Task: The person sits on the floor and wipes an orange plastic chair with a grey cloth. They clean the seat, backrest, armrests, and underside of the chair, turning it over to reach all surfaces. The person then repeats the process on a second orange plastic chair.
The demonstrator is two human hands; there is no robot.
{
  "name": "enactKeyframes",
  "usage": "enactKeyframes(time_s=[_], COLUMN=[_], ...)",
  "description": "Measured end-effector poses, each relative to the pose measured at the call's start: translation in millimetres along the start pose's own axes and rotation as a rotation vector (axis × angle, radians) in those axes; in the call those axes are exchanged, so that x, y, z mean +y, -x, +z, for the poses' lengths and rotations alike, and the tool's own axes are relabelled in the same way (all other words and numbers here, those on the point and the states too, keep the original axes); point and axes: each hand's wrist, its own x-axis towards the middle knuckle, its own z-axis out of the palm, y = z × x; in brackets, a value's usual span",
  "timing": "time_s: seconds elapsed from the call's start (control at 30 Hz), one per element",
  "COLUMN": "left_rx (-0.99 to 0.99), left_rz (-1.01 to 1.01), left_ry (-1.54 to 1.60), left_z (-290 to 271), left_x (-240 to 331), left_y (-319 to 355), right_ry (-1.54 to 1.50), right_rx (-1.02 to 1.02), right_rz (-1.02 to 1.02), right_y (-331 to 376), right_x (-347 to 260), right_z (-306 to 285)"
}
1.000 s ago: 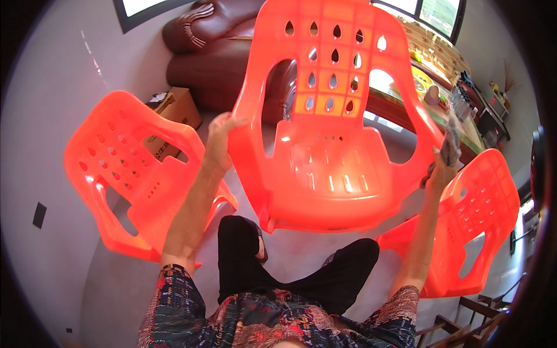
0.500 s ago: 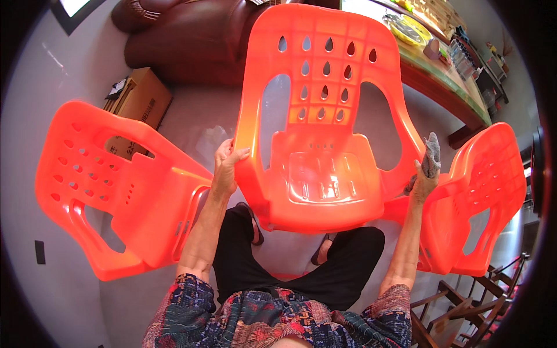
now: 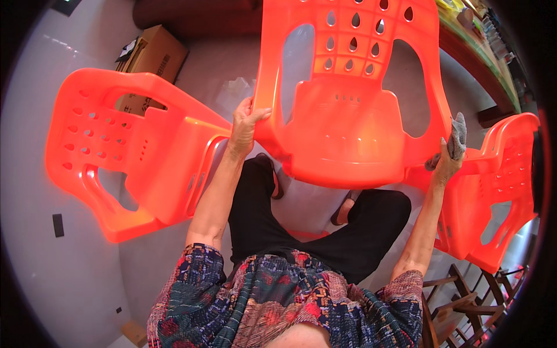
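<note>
An orange plastic armchair (image 3: 348,124) with drop-shaped holes in its backrest is in front of me, its seat towards me and its top cut off by the upper edge. My left hand (image 3: 246,127) grips the chair's left armrest, the thumb over it. At the opposite armrest, my right hand (image 3: 448,165) is closed around a grey cloth (image 3: 458,138); the cloth lies against the chair's edge. Part of that hand's contact with the armrest is hidden.
Matching orange chairs stand at my left (image 3: 162,162) and right (image 3: 464,203). Beyond are a cardboard box (image 3: 162,55), a dark red sofa (image 3: 197,17) and a long table (image 3: 481,64). Dark wooden furniture (image 3: 464,307) stands at lower right.
The view has shifted, so the chairs and both hands appear higher and farther right. The hands keep their places on the armrests, and the cloth stays in the right hand.
</note>
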Motion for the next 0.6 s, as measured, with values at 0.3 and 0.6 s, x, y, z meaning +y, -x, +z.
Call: enactKeyframes(time_s=[0.3,0.6], left_rx=[0.152,0.248], left_rz=[0.001,0.113], left_ry=[-0.452,-1.547], left_z=[-11.2,-38.7], left_x=[0.0,-13.9], left_y=[58.6,211.0], right_ry=[0.113,0.178], right_rx=[-0.093,-0.107], right_rz=[-0.167,-0.159], right_y=[-31.2,-24.9], right_x=[51.1,58.4], right_z=[-30.3,-18.6])
